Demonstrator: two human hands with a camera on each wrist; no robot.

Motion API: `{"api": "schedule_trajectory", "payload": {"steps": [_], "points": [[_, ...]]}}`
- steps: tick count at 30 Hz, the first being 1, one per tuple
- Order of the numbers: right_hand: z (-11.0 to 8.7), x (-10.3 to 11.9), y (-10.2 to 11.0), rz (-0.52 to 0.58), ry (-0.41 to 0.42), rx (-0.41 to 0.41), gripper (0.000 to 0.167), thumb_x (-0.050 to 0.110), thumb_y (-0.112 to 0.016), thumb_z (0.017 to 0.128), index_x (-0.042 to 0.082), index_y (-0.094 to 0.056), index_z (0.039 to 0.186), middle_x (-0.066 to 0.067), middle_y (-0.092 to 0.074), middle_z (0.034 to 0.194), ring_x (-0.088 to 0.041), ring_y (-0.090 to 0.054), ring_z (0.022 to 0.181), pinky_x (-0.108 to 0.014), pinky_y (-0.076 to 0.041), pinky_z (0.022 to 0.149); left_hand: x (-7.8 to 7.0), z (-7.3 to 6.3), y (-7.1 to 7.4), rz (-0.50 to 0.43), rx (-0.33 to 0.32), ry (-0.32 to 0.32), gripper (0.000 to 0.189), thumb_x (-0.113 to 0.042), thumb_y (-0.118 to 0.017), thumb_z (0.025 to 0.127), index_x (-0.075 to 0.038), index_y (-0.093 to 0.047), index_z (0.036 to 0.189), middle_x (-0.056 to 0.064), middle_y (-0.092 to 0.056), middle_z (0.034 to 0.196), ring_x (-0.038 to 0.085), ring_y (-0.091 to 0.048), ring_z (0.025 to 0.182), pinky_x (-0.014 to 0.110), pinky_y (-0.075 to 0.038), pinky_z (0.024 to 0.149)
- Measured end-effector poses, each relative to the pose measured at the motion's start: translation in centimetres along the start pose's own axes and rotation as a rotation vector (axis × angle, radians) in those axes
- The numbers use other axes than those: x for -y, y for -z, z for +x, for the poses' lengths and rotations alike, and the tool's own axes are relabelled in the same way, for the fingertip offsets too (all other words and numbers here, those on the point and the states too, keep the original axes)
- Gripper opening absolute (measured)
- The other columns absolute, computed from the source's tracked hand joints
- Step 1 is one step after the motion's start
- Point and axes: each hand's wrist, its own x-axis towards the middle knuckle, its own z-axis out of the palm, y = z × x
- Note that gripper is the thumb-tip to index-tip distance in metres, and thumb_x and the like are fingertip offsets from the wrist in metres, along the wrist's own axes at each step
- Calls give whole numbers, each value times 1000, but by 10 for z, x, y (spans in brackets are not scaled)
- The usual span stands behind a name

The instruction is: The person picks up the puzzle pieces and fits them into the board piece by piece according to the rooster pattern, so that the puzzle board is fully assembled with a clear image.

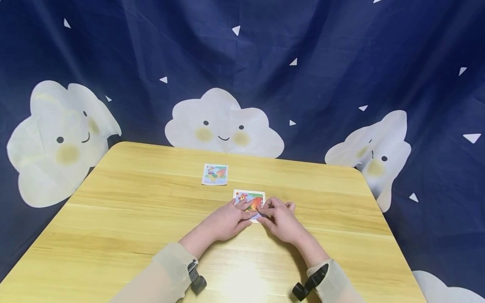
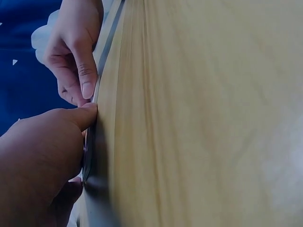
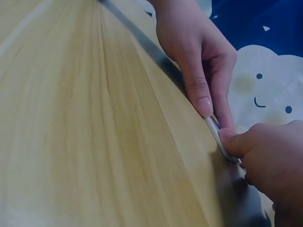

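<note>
A small white-framed picture board point(image 1: 250, 192) with a colourful rooster lies flat on the table. In the head view my left hand point(image 1: 227, 221) rests on its left part, fingers stretched across the picture and thumb near the front edge. At the right side, my right hand point(image 1: 282, 221) has its fingers bent and grips the board's edge between thumb and forefinger. The wrist views show the thin rim of the board point(image 3: 215, 132) from the side, with both thumbs at it. Much of the picture is hidden under the fingers.
A paper card point(image 1: 215, 174) with a similar rooster print lies behind the board, slightly left. The wooden table point(image 1: 151, 198) has rounded far corners. Behind it hangs a dark blue curtain point(image 1: 265, 75) with smiling clouds. Both wrists carry black straps with small cameras.
</note>
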Motion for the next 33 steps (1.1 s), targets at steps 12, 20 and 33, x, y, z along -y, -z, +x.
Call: {"api": "schedule_trajectory", "payload": {"steps": [12, 20, 33], "points": [[7, -4, 6, 31, -24, 52, 31, 23, -84, 94, 7, -81, 120, 10, -54, 98, -8, -48, 84, -45, -20, 84, -5, 8, 2, 58, 32, 12, 44, -36, -54, 112, -18, -61, 151, 14, -42, 163, 36, -37, 152, 56, -29, 123], [4, -8, 10, -11, -20, 55, 32, 28, -80, 97, 9, -81, 123, 8, -53, 100, -11, -49, 84, -45, -21, 85, -7, 13, 0, 121, 30, 35, 44, -39, -53, 112, -23, -60, 152, 10, -41, 164, 31, -38, 152, 51, -32, 122], [2, -8, 9, -12, -15, 34, 37, 28, -79, 98, 5, -78, 128, 5, -58, 103, -11, -54, 89, -50, -23, 92, -6, 14, -2, 182, 22, 16, 48, -43, -51, 112, -25, -57, 155, 6, -39, 167, 30, -35, 154, 57, -28, 123]]}}
